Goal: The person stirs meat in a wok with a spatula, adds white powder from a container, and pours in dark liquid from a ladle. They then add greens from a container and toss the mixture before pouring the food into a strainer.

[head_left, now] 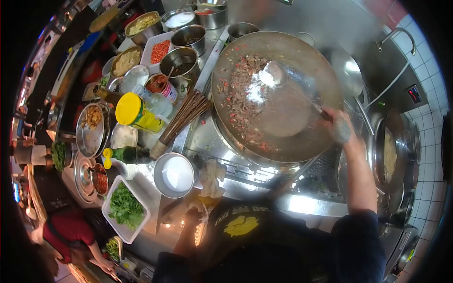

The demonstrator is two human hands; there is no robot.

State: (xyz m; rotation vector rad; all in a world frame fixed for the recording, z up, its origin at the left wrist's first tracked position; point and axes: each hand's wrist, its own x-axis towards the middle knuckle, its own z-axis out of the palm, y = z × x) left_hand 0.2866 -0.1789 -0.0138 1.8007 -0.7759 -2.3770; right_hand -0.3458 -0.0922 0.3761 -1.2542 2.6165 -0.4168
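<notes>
My right hand [336,123] is closed around the handle of a ladle [278,73]. The ladle's bowl sits low over the large wok [302,141], right beside a heap of white powder [257,89]. That powder lies on chopped meat [238,106] mixed with red bits, spread over the left side of the wok. Down by my body, in shadow, is my left hand [192,218]; its fingers are too dark to make out. A crumpled cloth [212,175] and a metal pot with white contents [173,174] are just above it.
A bamboo whisk [186,115], a yellow-lidded jar [137,113], bottles and several seasoning pots crowd the left counter. A tray of green leaves [125,206] stands at the lower left. A tap [398,37] is at the upper right. Another person [73,236] works at the lower left.
</notes>
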